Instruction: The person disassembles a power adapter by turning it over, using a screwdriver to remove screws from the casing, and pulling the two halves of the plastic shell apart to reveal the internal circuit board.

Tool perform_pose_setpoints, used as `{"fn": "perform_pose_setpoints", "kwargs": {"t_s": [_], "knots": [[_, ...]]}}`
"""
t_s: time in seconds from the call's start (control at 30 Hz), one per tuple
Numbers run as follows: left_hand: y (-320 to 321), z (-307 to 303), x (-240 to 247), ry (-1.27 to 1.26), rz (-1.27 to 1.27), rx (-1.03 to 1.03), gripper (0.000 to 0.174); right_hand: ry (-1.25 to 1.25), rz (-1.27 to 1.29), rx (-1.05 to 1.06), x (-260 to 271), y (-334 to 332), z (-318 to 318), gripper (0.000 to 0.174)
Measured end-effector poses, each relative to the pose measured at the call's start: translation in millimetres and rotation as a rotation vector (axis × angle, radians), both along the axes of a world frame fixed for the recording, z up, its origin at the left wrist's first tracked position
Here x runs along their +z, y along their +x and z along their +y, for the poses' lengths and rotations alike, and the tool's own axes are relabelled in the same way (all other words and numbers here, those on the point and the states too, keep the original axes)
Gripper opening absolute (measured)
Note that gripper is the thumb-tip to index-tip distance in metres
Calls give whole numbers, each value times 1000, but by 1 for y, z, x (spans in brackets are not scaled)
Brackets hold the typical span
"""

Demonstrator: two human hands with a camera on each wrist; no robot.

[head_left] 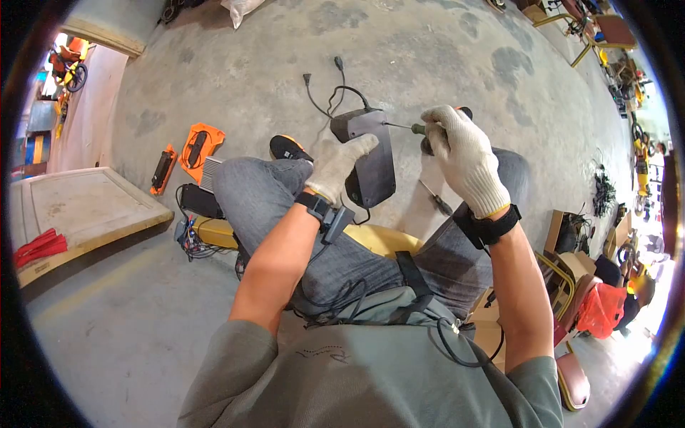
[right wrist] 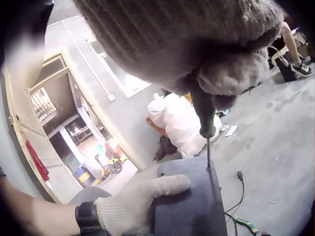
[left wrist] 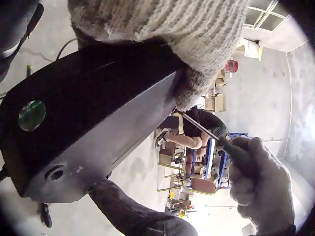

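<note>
My gloved left hand (head_left: 339,165) grips a long black power adapter (head_left: 376,167) above the floor between my knees, thumb lying across its flat face. Two cords ending in plugs (head_left: 338,63) trail from its far end. In my gloved right hand (head_left: 464,157) is a screwdriver (head_left: 418,129) with a dark green handle, held by curled fingers. Its thin shaft points at the adapter; in the right wrist view the tip of the screwdriver (right wrist: 208,157) meets a corner of the adapter (right wrist: 194,206). Another screwdriver (head_left: 437,198) lies on the floor near my right leg.
Left of my knee lie an orange tool case (head_left: 202,151) and another orange-black item (head_left: 163,170). Red gloves (head_left: 40,247) rest on a pale wooden panel (head_left: 93,207). Pliers (right wrist: 246,225) lie beside the cord. Chairs and boxes (head_left: 571,267) stand at the right.
</note>
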State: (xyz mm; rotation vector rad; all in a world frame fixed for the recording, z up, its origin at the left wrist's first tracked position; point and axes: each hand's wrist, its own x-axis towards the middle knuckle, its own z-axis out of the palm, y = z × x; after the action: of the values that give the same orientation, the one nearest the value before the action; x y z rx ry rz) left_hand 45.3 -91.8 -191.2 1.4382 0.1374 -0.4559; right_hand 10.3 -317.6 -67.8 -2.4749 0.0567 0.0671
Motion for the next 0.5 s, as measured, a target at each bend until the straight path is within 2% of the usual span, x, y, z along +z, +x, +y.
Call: {"fn": "perform_pose_setpoints", "kwargs": {"t_s": [0.07, 0.1, 0.17, 0.3, 0.37, 0.4, 0.47, 0.5], "knots": [[2, 1, -2, 23, -6, -10, 48, -71, -168, 97, 1, -5, -1, 26], [2, 1, -2, 47, -11, -20, 49, -71, -166, 99, -1, -5, 0, 26], [1, 1, -5, 27, -6, -10, 48, -66, -230, 4, -4, -5, 3, 23], [1, 0, -1, 53, 18, -26, 47, -95, -34, -165, 3, -2, 6, 19], [1, -1, -2, 31, 12, -32, 47, -82, 54, -27, 2, 3, -1, 22], [1, -1, 0, 9, 8, -36, 46, -82, 55, -28, 2, 1, -2, 22], [1, -1, 5, 6, 18, -28, 46, -68, -122, 82, 0, -2, -2, 24], [1, 0, 7, 2, 29, -21, 46, -69, -121, 83, 0, -3, -2, 24]]}}
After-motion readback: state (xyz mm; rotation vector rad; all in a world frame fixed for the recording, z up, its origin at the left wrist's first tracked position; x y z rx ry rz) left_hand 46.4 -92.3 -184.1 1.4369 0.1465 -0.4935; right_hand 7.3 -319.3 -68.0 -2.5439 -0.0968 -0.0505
